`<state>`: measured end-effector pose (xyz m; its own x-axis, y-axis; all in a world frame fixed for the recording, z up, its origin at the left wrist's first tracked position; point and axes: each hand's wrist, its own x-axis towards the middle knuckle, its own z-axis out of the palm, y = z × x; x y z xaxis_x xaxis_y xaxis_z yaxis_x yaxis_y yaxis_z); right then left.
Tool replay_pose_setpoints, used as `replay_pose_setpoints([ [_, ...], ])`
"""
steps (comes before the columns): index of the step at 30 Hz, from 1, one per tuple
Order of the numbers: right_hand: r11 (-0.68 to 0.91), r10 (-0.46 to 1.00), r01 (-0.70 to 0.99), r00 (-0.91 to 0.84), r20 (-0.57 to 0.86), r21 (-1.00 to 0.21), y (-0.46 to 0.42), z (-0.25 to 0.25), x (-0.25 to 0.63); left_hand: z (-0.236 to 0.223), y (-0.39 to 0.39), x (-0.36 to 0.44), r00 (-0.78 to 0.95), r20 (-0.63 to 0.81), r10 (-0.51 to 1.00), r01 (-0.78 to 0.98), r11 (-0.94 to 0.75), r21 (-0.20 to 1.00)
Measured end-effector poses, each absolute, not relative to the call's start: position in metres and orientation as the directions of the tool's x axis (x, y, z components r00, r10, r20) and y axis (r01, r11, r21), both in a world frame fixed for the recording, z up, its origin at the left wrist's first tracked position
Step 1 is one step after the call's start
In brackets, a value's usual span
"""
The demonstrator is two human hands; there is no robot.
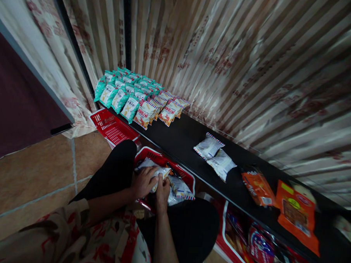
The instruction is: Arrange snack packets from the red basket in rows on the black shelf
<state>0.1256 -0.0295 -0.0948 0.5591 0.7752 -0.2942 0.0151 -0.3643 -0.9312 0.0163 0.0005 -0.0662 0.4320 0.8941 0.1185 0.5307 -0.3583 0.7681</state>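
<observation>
The bag [163, 172] is whitish and creased, with a faint sheen. It sits slantwise over the red basket [151, 155], held between the left hand [146, 180] and the right hand [162, 191], its pale top edge showing past the fingers. Much of it is covered, so its print and seal cannot be made out.

At the lower left of the frame, my top [96, 244] is pale beige, printed with red leaf-like shapes and tan patches. Its left sleeve [78, 212] carries the same print and stops short of my bare forearm [110, 205]. Near the centre, my trousers [116, 164] are plain black.
</observation>
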Motion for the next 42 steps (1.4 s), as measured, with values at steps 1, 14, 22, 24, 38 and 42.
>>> replay_pose_setpoints([
  [1,-0.368,0.780,0.018,0.550,-0.298,-0.930,-0.030,-0.095,0.125,-0.067,0.000,0.016,0.438,0.115,0.892,0.523,-0.357,0.774],
  [14,-0.294,0.814,-0.091,0.498,-0.299,-0.952,-0.036,-0.095,0.123,-0.058,0.000,0.012,0.503,-0.016,0.864,0.528,-0.293,0.797],
  [22,-0.260,0.826,-0.092,0.495,-0.271,-0.961,-0.037,-0.101,0.123,-0.058,0.003,0.005,0.541,-0.137,0.830,0.521,-0.202,0.829],
  [24,-0.242,0.835,-0.097,0.486,-0.258,-0.965,-0.037,-0.100,0.122,-0.063,0.004,0.003,0.561,-0.127,0.818,0.497,-0.210,0.842],
  [38,-0.216,0.857,-0.085,0.460,-0.231,-0.973,-0.038,-0.092,0.117,-0.080,0.011,-0.007,0.527,-0.167,0.833,0.438,-0.098,0.894],
  [42,-0.219,0.861,-0.104,0.446,-0.242,-0.970,-0.037,-0.088,0.114,-0.076,0.010,-0.011,0.493,-0.263,0.830,0.272,0.140,0.952],
])
